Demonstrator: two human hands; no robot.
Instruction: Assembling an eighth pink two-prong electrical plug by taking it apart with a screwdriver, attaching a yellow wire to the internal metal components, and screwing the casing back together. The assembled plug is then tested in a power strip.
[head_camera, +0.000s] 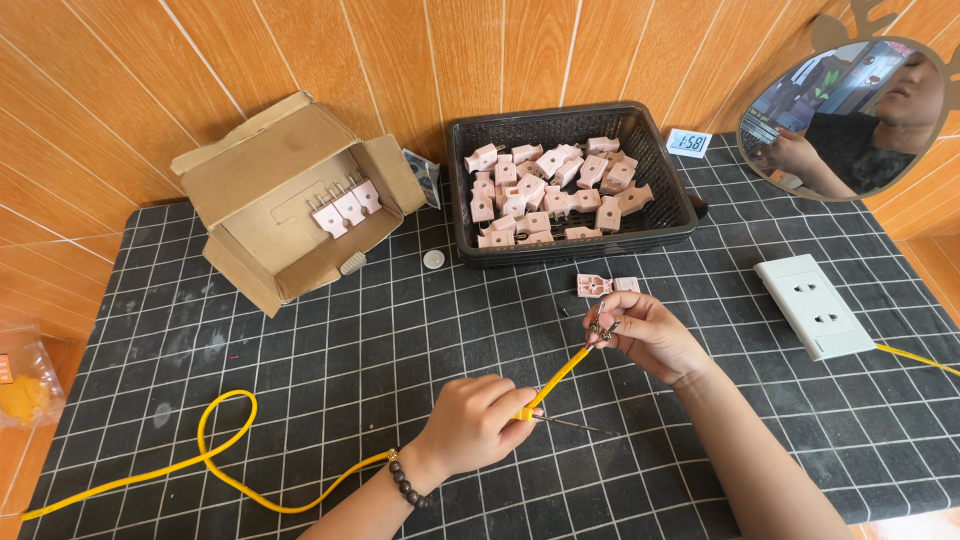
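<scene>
My left hand (472, 420) grips a yellow cable (225, 480) near its end, together with a thin metal tool (570, 425) that sticks out to the right. My right hand (645, 330) pinches the bare copper strands (603, 328) at the cable's tip. The cable runs back to the left in a loop over the black grid mat (330, 350). Just beyond my right hand lies an opened pink plug (606, 285) on the mat.
A black basket (570, 120) holds several pink plugs. An open cardboard box (290, 195) at the back left has three plugs inside. A white wall socket (815, 305) with a yellow lead lies right. A round mirror (850, 115), small clock (688, 143) and white cap (433, 260) sit behind.
</scene>
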